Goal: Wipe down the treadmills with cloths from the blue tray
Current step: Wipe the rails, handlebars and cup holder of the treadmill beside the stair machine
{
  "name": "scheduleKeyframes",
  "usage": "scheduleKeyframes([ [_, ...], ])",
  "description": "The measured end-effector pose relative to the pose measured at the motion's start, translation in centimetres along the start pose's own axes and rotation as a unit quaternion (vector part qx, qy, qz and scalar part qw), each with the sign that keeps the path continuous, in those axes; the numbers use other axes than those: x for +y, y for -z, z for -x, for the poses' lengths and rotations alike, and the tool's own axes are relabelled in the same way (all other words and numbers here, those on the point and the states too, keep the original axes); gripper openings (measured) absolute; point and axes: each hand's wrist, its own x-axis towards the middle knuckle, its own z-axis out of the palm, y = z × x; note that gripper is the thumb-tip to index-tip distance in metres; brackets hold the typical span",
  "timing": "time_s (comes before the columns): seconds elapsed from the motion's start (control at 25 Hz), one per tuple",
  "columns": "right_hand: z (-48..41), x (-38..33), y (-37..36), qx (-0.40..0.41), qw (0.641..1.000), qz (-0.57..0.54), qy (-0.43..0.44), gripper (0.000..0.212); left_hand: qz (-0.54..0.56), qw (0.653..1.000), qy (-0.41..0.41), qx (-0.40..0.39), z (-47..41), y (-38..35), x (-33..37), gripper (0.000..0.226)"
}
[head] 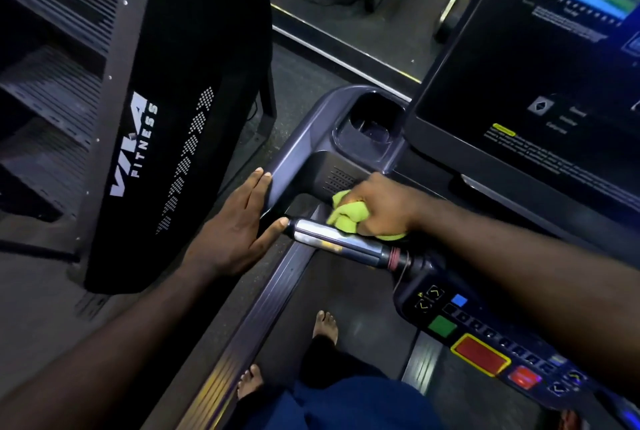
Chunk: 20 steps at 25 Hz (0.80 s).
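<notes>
Cloth: a yellow-green cloth (pixel 349 213) was bunched in the right hand, pressed against the treadmill's frame just above the shiny grip bar, below the speaker grille.
Right hand: the right hand (pixel 382 206) was closed in a fist around the cloth, knuckles up, with the forearm reaching in from the right edge across the button panel.
Left hand: the left hand (pixel 239 225) lay flat and open, fingers together and extended, resting against the outer side of the grey handrail (pixel 294 155); its thumb tip touched the end of the grip bar. It held nothing.
Grip bar: the silver bar (pixel 332 239) ran from the handrail's lower end toward the button panel, with a red band near its dark end.
Treadmill: the treadmill (pixel 263 308) had a cup holder (pixel 372 126) at the top of the handrail, beside a large dark screen (pixel 540 65) showing coloured bands at upper right.
Button panel: the panel (pixel 485 336) carried blue, green and red buttons with a yellow-edged red one.
Neighbouring machine: a black stair machine (pixel 180 100) marked "VIVA FITNESS" stood to the left, near the left hand.
Feet: two bare feet (pixel 325 325) stood on the belt and side rail.
</notes>
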Motion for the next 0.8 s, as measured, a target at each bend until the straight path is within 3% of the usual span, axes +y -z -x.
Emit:
scheduleKeyframes([
  [0.16,-0.8,-0.6,-2.0,0.088,0.993,-0.05,0.064,0.052,-0.028,0.999,0.008,-0.033,0.1,0.2,0.0,0.097],
  [0.24,0.4,-1.0,-1.3,0.179,0.979,-0.071,0.073,0.048,-0.034,0.999,0.018,-0.038,0.1,0.3,0.2,0.099],
  [0.36,-0.7,-4.7,0.1,0.395,0.898,-0.18,0.07,0.057,-0.018,0.999,0.029,-0.038,-0.3,0.5,0.0,0.104],
  [0.4,-1.9,-6.4,0.1,0.427,0.882,-0.191,0.053,0.06,-0.002,0.999,0.034,-0.039,-0.4,0.7,0.0,0.105],
  [0.48,-5.3,-8.7,-0.7,0.36,0.919,-0.158,0.014,0.066,0.047,0.997,0.056,-0.041,-0.7,1.0,-0.1,0.108],
  [0.56,-8.7,-8.8,-2.2,0.307,0.95,-0.047,-0.038,0.069,0.095,0.991,0.074,-0.056,-1.3,1.2,-0.6,0.111],
  [0.72,-14.0,-5.2,1.6,0.355,0.922,0.015,-0.154,0.07,0.156,0.976,0.115,-0.095,-3.0,1.3,-1.2,0.122],
  [0.8,-16.7,-2.4,6.7,0.376,0.887,0.008,-0.269,0.064,0.185,0.969,0.117,-0.118,-5.1,1.3,-1.2,0.124],
])
